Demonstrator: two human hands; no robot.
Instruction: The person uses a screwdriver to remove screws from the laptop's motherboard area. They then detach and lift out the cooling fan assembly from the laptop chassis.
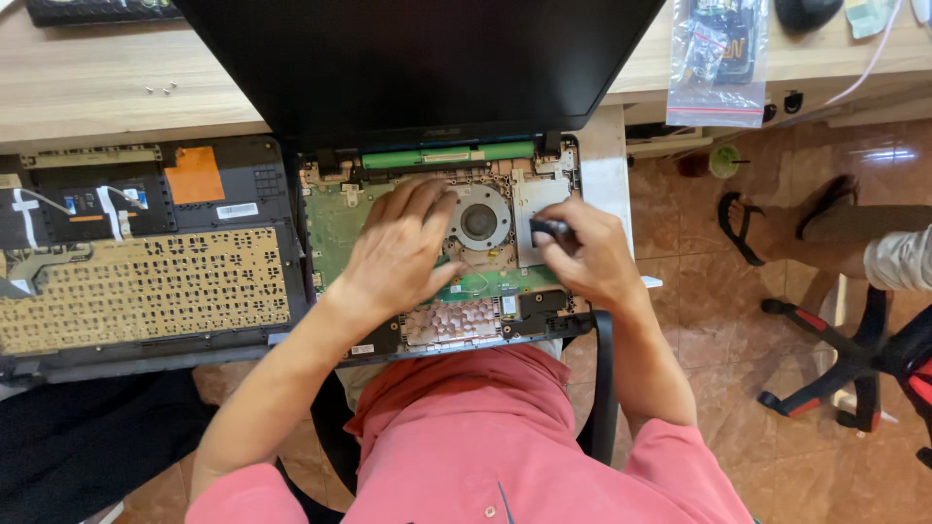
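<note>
In the head view, the opened black laptop base with its green circuit board [340,218] lies in the middle of the frame, resting at the edge of the light wooden table [97,87], its dark screen lid [417,58] standing up toward the top of the frame. The round grey cooling fan [479,220] sits in the centre of the base, exactly between the two hands.

The left hand [403,243] lies flat and relaxed on the board, fingers spread and pointing to the upper right, the fingertips touching the left rim of the fan — it grasps nothing. The right hand [587,257] is clenched around a small black-handled tool [549,228], probably a screwdriver. Its handle end points left, toward the fan, so the long axis runs nearly horizontal in the frame; the tip I cannot see. The tool is just beside the right rim of the fan, over the pale metal plate [539,194], so the right hand is the working one here.

At the left of the frame the removed black keyboard cover with golden underside [146,286] lies upside down. A clear plastic bag [718,58] hangs at the upper right — well apart.
</note>
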